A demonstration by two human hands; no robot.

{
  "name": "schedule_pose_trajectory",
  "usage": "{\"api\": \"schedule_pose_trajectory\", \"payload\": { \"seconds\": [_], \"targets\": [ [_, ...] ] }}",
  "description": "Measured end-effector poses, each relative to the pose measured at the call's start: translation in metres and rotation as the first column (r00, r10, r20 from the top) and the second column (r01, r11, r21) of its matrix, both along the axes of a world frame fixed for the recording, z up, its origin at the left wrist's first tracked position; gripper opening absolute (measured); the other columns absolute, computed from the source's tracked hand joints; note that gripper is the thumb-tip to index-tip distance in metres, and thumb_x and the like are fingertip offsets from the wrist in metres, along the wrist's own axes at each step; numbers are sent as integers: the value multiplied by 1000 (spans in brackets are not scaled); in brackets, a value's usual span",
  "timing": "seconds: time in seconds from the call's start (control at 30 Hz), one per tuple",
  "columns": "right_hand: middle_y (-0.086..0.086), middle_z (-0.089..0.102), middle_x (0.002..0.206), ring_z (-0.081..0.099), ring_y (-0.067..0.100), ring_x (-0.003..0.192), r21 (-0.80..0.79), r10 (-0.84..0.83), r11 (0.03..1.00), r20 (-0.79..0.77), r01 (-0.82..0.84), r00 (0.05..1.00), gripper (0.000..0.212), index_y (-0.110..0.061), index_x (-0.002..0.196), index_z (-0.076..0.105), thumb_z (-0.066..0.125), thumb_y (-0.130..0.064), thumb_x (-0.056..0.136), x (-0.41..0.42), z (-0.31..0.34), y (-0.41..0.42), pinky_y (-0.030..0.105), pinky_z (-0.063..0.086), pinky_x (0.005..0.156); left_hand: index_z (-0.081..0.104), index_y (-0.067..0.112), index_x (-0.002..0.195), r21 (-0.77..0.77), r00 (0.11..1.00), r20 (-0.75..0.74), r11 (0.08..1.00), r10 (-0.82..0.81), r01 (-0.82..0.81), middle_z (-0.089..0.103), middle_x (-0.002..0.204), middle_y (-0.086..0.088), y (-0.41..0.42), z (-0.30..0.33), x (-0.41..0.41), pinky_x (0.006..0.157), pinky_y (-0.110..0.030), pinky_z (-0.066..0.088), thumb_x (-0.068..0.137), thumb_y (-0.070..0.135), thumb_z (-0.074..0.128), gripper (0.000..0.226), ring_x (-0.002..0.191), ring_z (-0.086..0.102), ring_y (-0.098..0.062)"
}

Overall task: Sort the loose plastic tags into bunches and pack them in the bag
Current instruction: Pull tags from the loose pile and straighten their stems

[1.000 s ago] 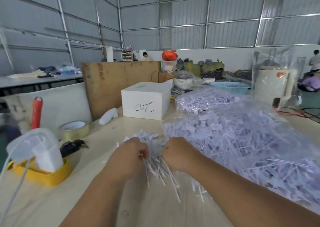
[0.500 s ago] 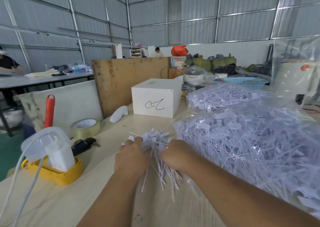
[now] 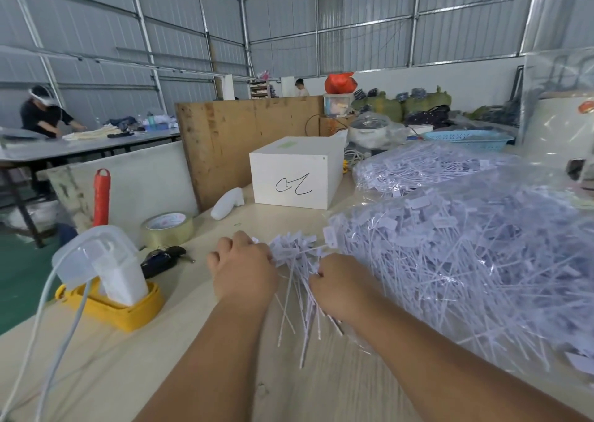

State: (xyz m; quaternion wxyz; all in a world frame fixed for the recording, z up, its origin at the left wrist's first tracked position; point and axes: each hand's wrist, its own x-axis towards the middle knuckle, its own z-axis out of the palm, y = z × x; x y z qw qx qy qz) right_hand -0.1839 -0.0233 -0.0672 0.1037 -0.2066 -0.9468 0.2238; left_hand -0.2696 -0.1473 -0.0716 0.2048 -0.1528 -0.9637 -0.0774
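A bunch of white plastic tags (image 3: 297,261) stands between my two hands above the wooden table (image 3: 225,373), heads up and thin tails fanning down. My left hand (image 3: 242,269) grips the bunch from the left near the heads. My right hand (image 3: 337,285) pinches it from the right, a little lower. Just to the right lies a big clear bag (image 3: 475,261) stuffed with white tags. A second filled bag (image 3: 427,167) lies behind it.
A white box (image 3: 295,172) with a scribble stands behind the hands. To the left are a tape roll (image 3: 167,228), dark keys (image 3: 162,259), a yellow holder (image 3: 109,306) with a white device and cable, and a red handle (image 3: 102,196). A wooden board (image 3: 244,138) stands behind.
The camera has tilted up and turned left. Both hands have gathered the tags into a tighter upright bunch and shifted slightly forward over the table.
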Motion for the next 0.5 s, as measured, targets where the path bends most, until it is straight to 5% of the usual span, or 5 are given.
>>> {"api": "schedule_pose_trajectory", "payload": {
  "seconds": [0.07, 0.2, 0.3, 0.4, 0.5],
  "targets": [
    [-2, 40, 60, 43, 17, 54, 3, -30, 1000, -1, 30, 1000, 38, -19, 59, 35, 51, -20, 94, 1, 2, 0, 22, 26, 45, 67, 26, 88, -14, 999, 42, 1000, -24, 25, 58, 88, 7, 0, 9, 7, 80, -35, 25, 88, 26, 49, 19, 94, 52, -20],
    [-3, 48, 64, 52, 20, 63, 22, -67, 998, 0, 67, 998, 30, -17, 64, 43, 55, -17, 91, 0, 3, 4, 20, 27, 45, 58, 17, 67, 194, 953, 270, 977, -138, 86, 59, 70, 5, -7, 18, 18, 64, -27, 39, 77, 27, 54, 14, 71, 57, -15],
    [-4, 47, 66, 45, 14, 56, -14, -86, 996, -27, 85, 996, 27, -17, 65, 41, 54, -17, 88, -3, 2, 6, 20, 25, 45, 46, 15, 48, 230, 827, 505, 962, -248, 148, 48, 44, 8, -12, 23, 26, 43, -22, 30, 78, 25, 57, 34, 42, 45, -6],
    [-4, 48, 67, 45, 11, 55, -102, -71, 993, -61, 65, 996, 26, -18, 65, 42, 54, -23, 87, -4, 4, 7, 20, 26, 45, 61, 16, 45, 300, 684, 631, 928, -367, 221, 51, 39, 7, -8, 26, 31, 40, -15, 34, 82, 23, 58, 38, 36, 45, -2],
    [-3, 54, 70, 54, 15, 63, -180, -49, 983, -61, 37, 997, 33, -17, 69, 48, 48, -42, 90, -4, 6, 4, 21, 37, 53, 59, 13, 61, 307, 872, 434, 947, -228, 94, 56, 56, 4, -12, 23, 13, 52, -25, 38, 86, 30, 53, 31, 57, 54, -12]
  ]
}}
